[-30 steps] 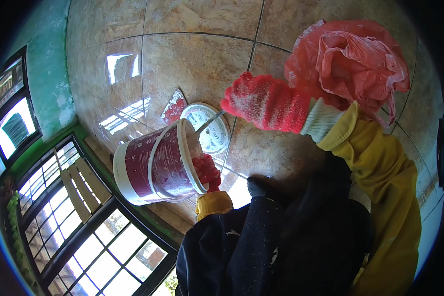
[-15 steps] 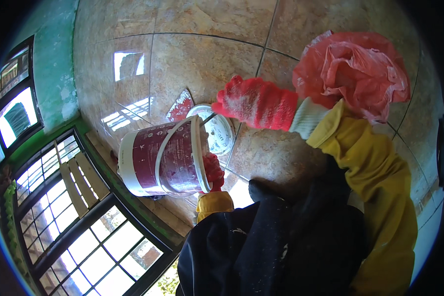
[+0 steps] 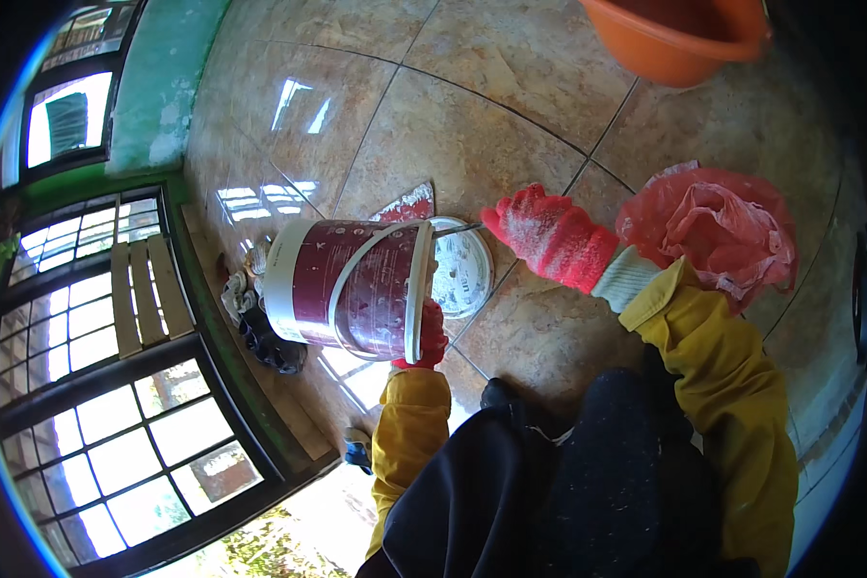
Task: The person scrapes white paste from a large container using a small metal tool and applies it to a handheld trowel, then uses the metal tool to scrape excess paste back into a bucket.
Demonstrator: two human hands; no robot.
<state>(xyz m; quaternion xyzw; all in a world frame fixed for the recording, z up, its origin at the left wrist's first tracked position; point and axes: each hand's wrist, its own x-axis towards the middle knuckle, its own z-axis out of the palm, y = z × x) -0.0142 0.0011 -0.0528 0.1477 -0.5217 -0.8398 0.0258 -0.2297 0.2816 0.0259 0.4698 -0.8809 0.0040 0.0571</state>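
A maroon and white plastic bucket (image 3: 308, 289) is tipped on its side, its mouth turned toward the right. My left hand (image 3: 433, 337), in a red glove, grips the bucket by its near rim; part of the hand is hidden by the bucket. In a dusty red glove with a pale cuff, my right hand (image 3: 554, 236) is closed round a thin dark metal tool (image 3: 458, 229). The tool's other end runs in at the bucket's mouth, out of sight, so its kind is unclear. The bucket's white bail handle (image 3: 342, 279) hangs against its side.
Beneath the bucket's mouth a smeared white lid (image 3: 462, 276) lies on the tiles, beside a red and white triangular piece (image 3: 409, 205). A crumpled pink plastic bag (image 3: 713, 231) is at the right, an orange basin (image 3: 674, 43) beyond it. Dark cloth-like items (image 3: 272, 342) lie by the windows.
The view has shifted, bringing the orange basin and the items by the windows into sight. Both hands keep their grips, and more of my left sleeve shows.
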